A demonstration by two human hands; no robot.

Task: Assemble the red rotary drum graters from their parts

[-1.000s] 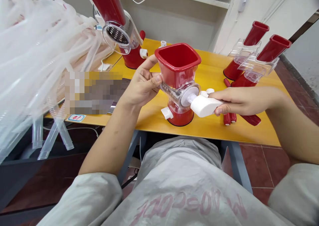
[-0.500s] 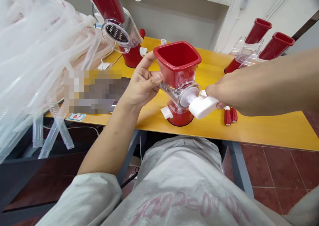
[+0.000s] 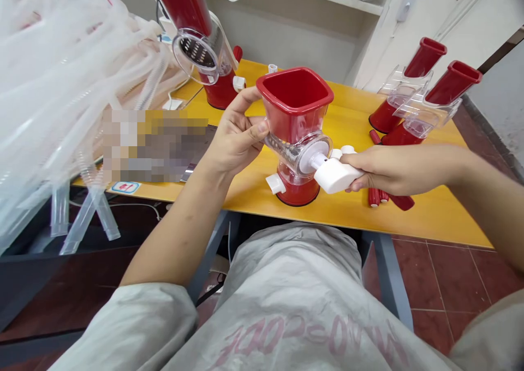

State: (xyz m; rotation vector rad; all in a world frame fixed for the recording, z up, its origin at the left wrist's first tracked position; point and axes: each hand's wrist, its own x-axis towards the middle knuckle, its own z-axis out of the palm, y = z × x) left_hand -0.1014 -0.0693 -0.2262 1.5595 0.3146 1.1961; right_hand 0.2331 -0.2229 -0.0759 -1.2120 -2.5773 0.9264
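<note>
A red hand-crank grater [image 3: 295, 114] with a square hopper and a clear drum stands near the front edge of the yellow table [image 3: 352, 210]. My left hand [image 3: 235, 136] grips its left side, thumb against the hopper and clear drum. My right hand [image 3: 393, 166] is closed around the white crank handle [image 3: 333, 174] that sticks out of the drum's front toward the right. A small white knob [image 3: 274, 184] projects from the red base.
Another assembled grater [image 3: 200, 43] stands at the back left. Two more graters [image 3: 421, 93] stand at the right. Red handle pieces [image 3: 387, 198] lie beside my right hand. A heap of clear plastic tubes [image 3: 61, 87] fills the left side.
My right arm rose across the view half a second ago and has come back down; the crank handle stays in my right hand. The left hand has held still on the grater.
</note>
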